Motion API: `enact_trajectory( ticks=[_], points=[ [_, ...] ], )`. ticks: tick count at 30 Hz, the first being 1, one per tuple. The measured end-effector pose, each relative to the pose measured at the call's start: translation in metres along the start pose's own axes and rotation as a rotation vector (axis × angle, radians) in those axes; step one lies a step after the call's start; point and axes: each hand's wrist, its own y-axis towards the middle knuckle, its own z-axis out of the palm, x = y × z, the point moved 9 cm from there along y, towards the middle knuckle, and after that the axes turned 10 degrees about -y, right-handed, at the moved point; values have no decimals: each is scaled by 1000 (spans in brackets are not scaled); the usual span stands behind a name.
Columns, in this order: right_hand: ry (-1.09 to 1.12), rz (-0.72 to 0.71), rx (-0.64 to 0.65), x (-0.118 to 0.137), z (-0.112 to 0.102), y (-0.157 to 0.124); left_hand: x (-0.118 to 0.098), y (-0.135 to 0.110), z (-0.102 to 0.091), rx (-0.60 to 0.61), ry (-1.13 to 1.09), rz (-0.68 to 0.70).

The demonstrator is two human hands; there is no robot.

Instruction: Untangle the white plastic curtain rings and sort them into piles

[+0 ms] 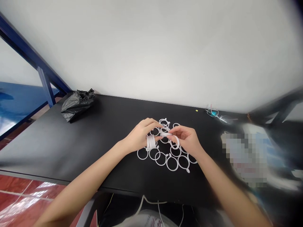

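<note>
white rings (151,142), slim, round, some with small knobs (188,171)

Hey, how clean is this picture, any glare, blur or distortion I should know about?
Head view: glare streaks the red floor tiles at lower left; head view: the white rings, left hand and right hand look fairly sharp; head view: the far right smears badly, and square pixel blocks obscure an item there.
</note>
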Motion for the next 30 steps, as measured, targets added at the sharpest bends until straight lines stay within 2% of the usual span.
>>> enact_trajectory(
  ticks=[4,7,11,15,19,21,25,30],
  points=[
    [81,11,151,4,9,-2,-9,0,8,78,-184,-27],
    [113,52,178,4,7,-2,-9,1,10,126,-359,-112],
    [170,142,216,-1,11,-2,-5,0,12,131,-392,-155],
    [249,189,149,-9,16,-1,5,-4,23,119,-425,-203],
    [245,185,44,-15,15,-1,21,-10,31,36,-591,-368],
    [214,161,10,-15,13,-2,22,-11,35,44,-658,-408],
    [157,91,-31,-12,8,-3,14,-8,34,115,-661,-352],
    [165,-7,-20,-3,8,-3,9,-4,22,108,-549,-226]
  ],
)
